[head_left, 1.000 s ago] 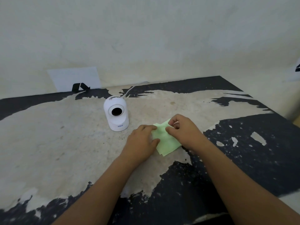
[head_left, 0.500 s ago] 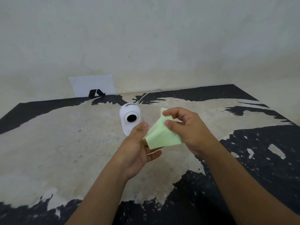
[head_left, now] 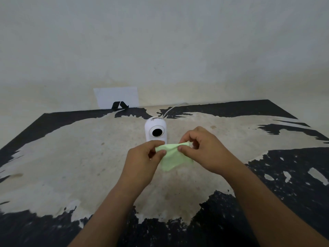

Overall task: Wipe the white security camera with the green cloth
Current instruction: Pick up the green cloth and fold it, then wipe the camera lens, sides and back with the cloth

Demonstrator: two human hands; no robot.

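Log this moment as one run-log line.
phase: pre-wipe | left hand: pinching green cloth | right hand: pinching green cloth | cloth: held up, off table | white security camera: upright, untouched

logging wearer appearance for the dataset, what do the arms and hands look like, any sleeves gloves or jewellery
Both forearms are bare all the way to the bottom edge of the picture: no sleeves in view. The left hand and right hand wear no gloves, and no rings, watch or bracelets can be seen. Fingernails look short and unpainted. No markings, tape or cables on either arm.

Bare forearms — no sleeves, no rings
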